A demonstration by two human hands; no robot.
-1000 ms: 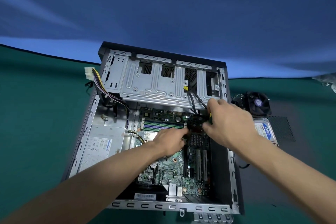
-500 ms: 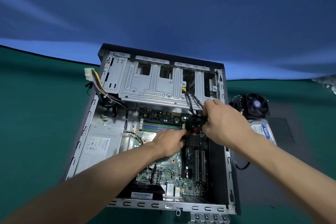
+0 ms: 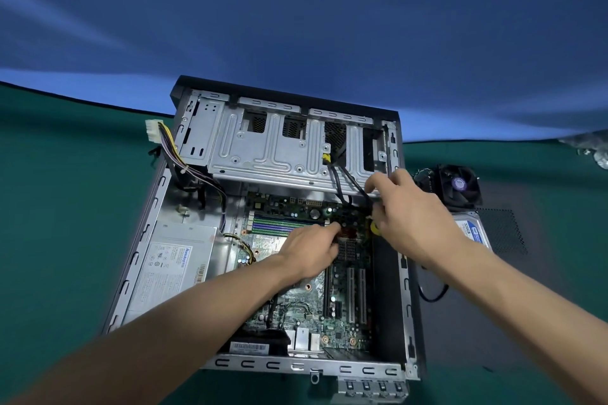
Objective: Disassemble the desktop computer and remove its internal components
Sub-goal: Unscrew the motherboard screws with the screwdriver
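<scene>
The right hand (image 3: 408, 217) pinches the black cables (image 3: 348, 186) just above their plugs, nearer to them than the left hand (image 3: 312, 248), whose fingertips press the circuit board (image 3: 329, 306) beside the plugs (exact contact hidden). The cables run up and away toward the drive cage (image 3: 273, 148), inside the computer case (image 3: 409, 306) on the tabletop (image 3: 65, 207).

Even, moderately bright lighting; shadows soft. Strong wide-angle distortion bends the edges. Slight motion blur softens both hands; centre otherwise sharp.

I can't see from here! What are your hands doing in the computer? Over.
Left hand on motherboard. Right hand pinching black cables. Drive cage overhead.
</scene>
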